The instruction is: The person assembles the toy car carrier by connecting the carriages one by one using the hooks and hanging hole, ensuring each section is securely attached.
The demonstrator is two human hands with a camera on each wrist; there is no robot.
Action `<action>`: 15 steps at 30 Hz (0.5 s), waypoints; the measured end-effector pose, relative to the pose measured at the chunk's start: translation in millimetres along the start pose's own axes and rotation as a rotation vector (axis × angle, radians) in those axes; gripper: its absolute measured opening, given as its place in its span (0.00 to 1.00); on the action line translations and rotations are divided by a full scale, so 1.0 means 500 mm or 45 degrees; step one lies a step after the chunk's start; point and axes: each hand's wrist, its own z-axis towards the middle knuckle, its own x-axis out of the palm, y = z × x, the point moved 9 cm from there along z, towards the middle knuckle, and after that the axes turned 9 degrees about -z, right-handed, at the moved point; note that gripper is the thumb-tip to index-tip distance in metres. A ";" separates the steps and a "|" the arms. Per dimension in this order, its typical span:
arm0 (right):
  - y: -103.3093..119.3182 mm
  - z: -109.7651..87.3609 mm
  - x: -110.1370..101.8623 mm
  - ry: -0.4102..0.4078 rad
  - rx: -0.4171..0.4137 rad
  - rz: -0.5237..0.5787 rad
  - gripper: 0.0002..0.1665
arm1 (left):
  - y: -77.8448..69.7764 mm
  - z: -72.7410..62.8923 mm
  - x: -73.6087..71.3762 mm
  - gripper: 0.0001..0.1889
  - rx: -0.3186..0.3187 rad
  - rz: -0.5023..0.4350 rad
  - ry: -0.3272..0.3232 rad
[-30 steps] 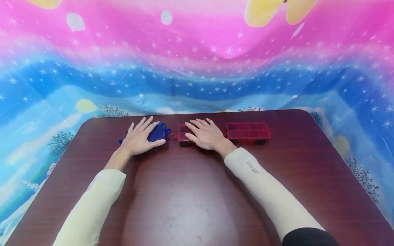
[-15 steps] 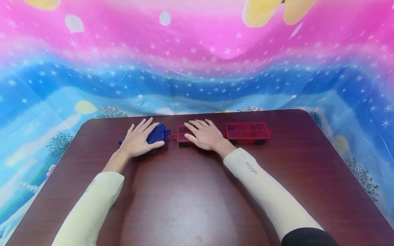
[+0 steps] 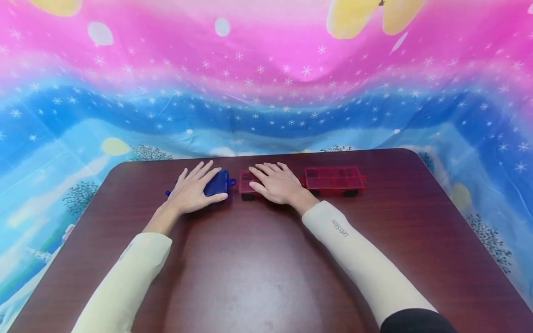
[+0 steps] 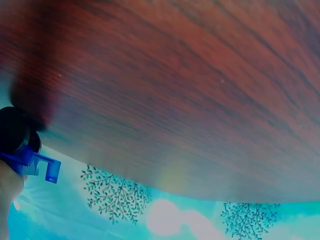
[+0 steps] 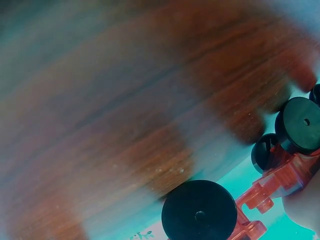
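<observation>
My left hand (image 3: 193, 189) lies with fingers spread and straight over a blue translucent toy train car (image 3: 217, 182), covering its middle. A blue hook (image 4: 49, 167) projects at one end in the left wrist view; the ring at its right end overlaps the coupling of a red toy car in the head view. Over that red translucent toy car (image 3: 245, 181) rests my right hand (image 3: 276, 182), fingers extended, hiding most of it. Behind it on the right, a longer red toy car (image 3: 334, 178) stands in the same row. Black wheels (image 5: 199, 210) show beneath the red cars.
The dark wooden table (image 3: 258, 259) has rounded far corners. A pink and blue patterned cloth (image 3: 266, 101) hangs right behind its far edge. The cars stand near that edge.
My left hand has slid slightly right with the blue car, bringing its ring up to the red car's coupling. My right hand and the red cars have hardly moved.
</observation>
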 end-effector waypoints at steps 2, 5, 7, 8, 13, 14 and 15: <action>-0.001 -0.001 0.000 0.002 0.000 -0.001 0.42 | -0.001 0.000 -0.001 0.51 -0.002 0.008 0.000; -0.001 -0.001 0.001 0.003 0.000 0.004 0.42 | -0.002 -0.001 -0.003 0.51 -0.005 0.011 -0.002; -0.002 -0.001 0.001 0.004 0.001 0.005 0.42 | -0.003 -0.001 -0.003 0.51 -0.004 0.010 -0.005; -0.002 -0.001 0.001 0.003 0.000 0.004 0.42 | -0.002 -0.001 -0.003 0.51 -0.003 0.010 -0.007; -0.003 -0.001 0.002 0.001 0.005 -0.004 0.42 | 0.000 -0.003 -0.003 0.51 -0.003 0.011 -0.005; -0.003 -0.001 0.002 -0.002 0.004 -0.006 0.42 | 0.001 -0.003 -0.004 0.51 -0.006 0.011 -0.006; -0.003 -0.001 0.002 -0.003 0.002 -0.010 0.42 | 0.003 -0.004 -0.004 0.51 -0.010 0.012 -0.005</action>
